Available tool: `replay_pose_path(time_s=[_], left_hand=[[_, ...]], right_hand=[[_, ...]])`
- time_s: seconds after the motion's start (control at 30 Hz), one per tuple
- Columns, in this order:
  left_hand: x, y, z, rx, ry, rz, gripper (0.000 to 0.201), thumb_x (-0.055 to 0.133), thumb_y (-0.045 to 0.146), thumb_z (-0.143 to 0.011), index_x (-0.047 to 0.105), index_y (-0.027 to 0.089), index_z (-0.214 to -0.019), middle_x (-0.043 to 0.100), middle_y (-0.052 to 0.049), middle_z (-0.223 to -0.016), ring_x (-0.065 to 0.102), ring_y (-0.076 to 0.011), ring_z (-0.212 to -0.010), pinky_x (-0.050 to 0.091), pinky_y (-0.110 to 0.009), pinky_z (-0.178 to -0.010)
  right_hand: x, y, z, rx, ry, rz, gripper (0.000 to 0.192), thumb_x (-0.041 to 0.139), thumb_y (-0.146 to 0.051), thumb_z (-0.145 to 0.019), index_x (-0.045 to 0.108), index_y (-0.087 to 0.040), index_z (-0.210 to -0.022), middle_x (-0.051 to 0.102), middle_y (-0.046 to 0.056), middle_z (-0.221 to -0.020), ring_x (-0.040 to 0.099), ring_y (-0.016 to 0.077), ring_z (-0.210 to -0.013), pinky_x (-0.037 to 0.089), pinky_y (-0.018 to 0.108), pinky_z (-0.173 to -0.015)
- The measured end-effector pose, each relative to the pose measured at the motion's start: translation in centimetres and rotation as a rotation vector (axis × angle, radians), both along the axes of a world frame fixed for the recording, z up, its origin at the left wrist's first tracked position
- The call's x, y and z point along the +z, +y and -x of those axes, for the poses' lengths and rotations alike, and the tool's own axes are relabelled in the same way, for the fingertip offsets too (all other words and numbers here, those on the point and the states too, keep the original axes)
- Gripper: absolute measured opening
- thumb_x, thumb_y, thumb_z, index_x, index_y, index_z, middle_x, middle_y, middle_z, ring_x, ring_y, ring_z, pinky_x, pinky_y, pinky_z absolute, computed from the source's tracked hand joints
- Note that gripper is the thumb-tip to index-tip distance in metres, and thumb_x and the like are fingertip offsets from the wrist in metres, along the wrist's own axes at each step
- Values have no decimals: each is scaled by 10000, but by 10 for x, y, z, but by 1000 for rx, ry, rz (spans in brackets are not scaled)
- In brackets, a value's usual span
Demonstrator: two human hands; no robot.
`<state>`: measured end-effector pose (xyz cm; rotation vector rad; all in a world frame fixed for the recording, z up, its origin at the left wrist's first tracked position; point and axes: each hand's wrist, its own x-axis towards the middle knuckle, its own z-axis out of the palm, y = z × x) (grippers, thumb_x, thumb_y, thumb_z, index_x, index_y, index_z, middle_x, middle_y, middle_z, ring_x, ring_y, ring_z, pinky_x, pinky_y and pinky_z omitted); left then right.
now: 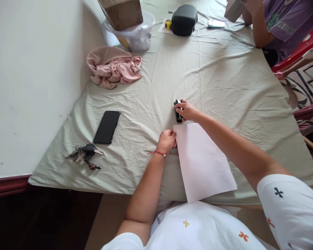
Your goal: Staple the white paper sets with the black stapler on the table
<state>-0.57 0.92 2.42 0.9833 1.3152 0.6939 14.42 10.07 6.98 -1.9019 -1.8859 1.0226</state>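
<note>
White paper (206, 163) lies in front of me, its near end close to the table's front edge. My left hand (167, 140) pinches the paper's far left corner between thumb and fingers. Just beyond the paper's far edge, my right hand (186, 110) is wrapped round a small black stapler (177, 116). The stapler stands on the cloth with its near end close to the paper. Part of it is hidden under my fingers, and I cannot tell whether it touches the sheet.
On the left of the clothed table (151, 90) lie a black phone (106, 127), keys (87, 152) and pink cloth (114, 66). A plastic tub (143, 38) holding a cardboard box (125, 14), a dark case (184, 20) and a tape measure (168, 24) stand farther back. Another person (281, 27) sits far right.
</note>
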Motion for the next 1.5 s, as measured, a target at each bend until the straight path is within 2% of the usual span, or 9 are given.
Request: replay_pose_path(time_s=[0.13, 0.27, 0.37, 0.5, 0.8, 0.93, 1.23, 1.37, 1.5], left_hand=[[0, -1, 0, -22, 4, -7, 296, 529, 154, -903, 486, 208, -615, 459, 67, -408, 394, -70, -313, 213, -217, -390], [1, -2, 1, -40, 10, -25, 302, 564, 179, -903, 476, 208, -616, 449, 76, -412, 393, -63, -321, 222, -212, -401], [2, -3, 0, -53, 20, -43, 305, 553, 176, -911, 483, 206, -615, 446, 76, -408, 393, -64, -322, 217, -214, -401], [2, -3, 0, -61, 43, -45, 337, 508, 144, -914, 476, 205, -584, 435, 63, -379, 385, -70, -311, 194, -220, -396], [4, 0, -5, -61, 61, -4, 367, 491, 79, -874, 421, 219, -543, 369, 71, -364, 375, -80, -301, 191, -236, -392], [2, 1, -6, -52, 60, 9, 400, 499, 82, -877, 375, 227, -526, 331, 78, -364, 367, -79, -290, 175, -240, -381], [2, 2, -8, -33, 60, 31, 403, 468, 112, -916, 394, 232, -538, 347, 66, -360, 367, -93, -289, 192, -251, -383], [4, 3, -8, -41, 64, 22, 417, 474, 108, -914, 394, 232, -524, 352, 65, -349, 363, -92, -291, 203, -253, -393], [2, 3, -7, -61, 69, 17, 416, 464, 121, -915, 422, 228, -516, 386, 49, -347, 370, -96, -293, 216, -254, -395]], right_hand=[[-3, -6, -12, -17, 34, -16, 427, 482, -301, -1026, 738, -234, -1361, 455, 134, -1594, 694, 180, -991, 630, 253, -626], [0, -10, -18, 5, -17, -42, 412, 503, -276, -1011, 768, -202, -1317, 601, 141, -1416, 687, 164, -873, 607, 264, -646], [8, -13, -17, 57, -91, -80, 375, 575, -278, -980, 791, -193, -1275, 665, 130, -1306, 687, 194, -942, 590, 294, -803], [16, -18, -10, 135, -195, -117, 358, 626, -279, -959, 803, -190, -1258, 685, 141, -1276, 663, 255, -1129, 506, 338, -1004], [24, -23, 6, 221, -303, -131, 391, 472, -298, -1040, 826, -207, -1177, 715, 131, -1139, 665, 241, -1064, 477, 321, -958], [27, -26, 10, 223, -314, -121, 373, 506, -263, -1020, 817, -220, -1222, 720, 125, -1175, 674, 222, -1037, 485, 300, -937], [22, -31, 14, 211, -313, -128, 413, 500, -286, -1026, 775, -224, -1328, 691, 150, -1293, 662, 261, -1209, 494, 346, -1054], [9, -34, 10, 206, -315, -143, 502, 493, -381, -1039, 653, -254, -1497, 533, 154, -1569, 649, 312, -1276, 499, 429, -1093], [-11, -43, 6, 203, -328, -171, 591, 428, -449, -1072, 482, -281, -1636, 362, 134, -1725, 481, 374, -1491, 449, 525, -1168]])
